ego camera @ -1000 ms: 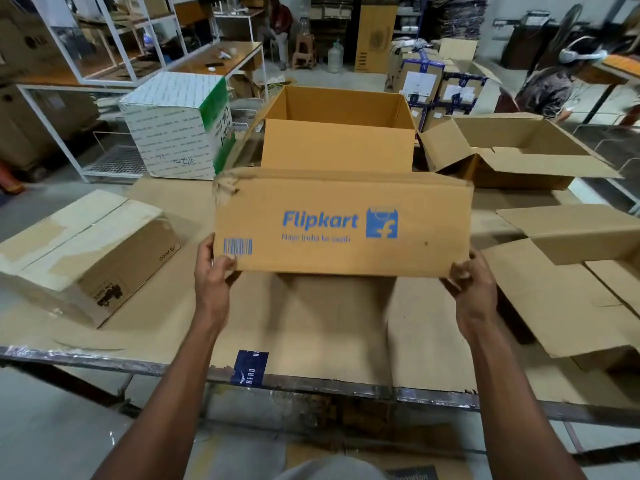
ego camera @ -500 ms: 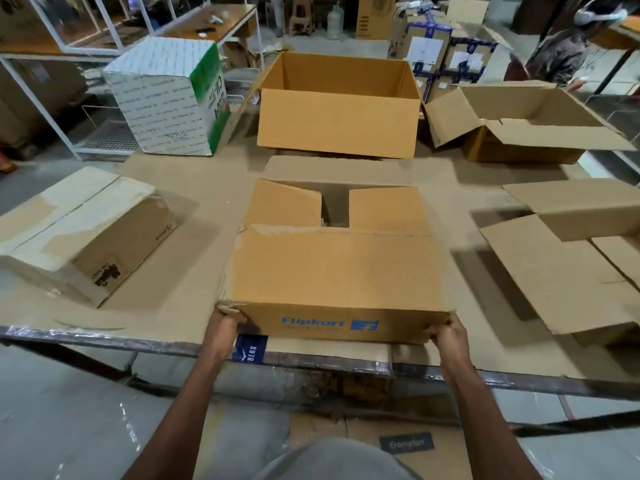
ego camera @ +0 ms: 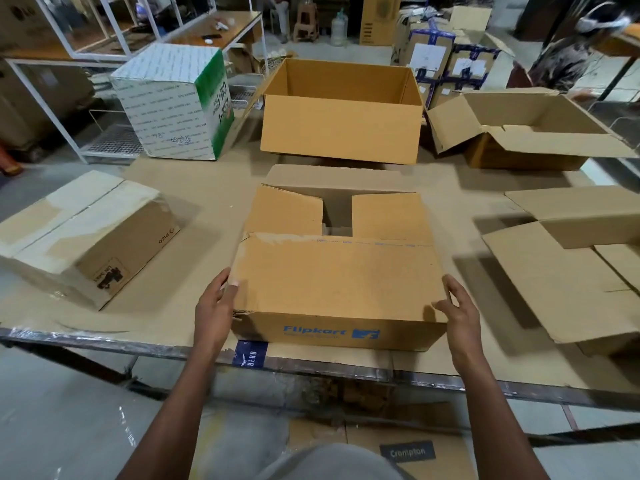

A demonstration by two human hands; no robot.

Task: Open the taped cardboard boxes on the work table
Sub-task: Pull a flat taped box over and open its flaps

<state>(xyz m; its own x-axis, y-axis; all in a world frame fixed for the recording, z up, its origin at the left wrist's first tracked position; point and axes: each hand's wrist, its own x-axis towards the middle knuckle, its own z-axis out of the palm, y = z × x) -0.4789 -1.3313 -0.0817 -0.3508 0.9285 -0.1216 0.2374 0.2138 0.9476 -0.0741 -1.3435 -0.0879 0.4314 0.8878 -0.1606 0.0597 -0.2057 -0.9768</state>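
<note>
We find the tan corrugated Flipkart cardboard box [ego camera: 337, 282] at lower centre of the frame, on the cardboard-covered desk [ego camera: 194, 188] near its front edge, far flaps parted. Our left hand [ego camera: 215, 308] touches its left side, fingers straight. Our right hand [ego camera: 459, 308] sits at its right corner, fingers relaxed and spread. A taped brown cardboard box [ego camera: 86, 233] lies well apart at left.

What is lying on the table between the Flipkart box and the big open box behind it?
In the head view, only the Flipkart box's own far flap lies flat there; otherwise bare table up to the big open box.
</note>
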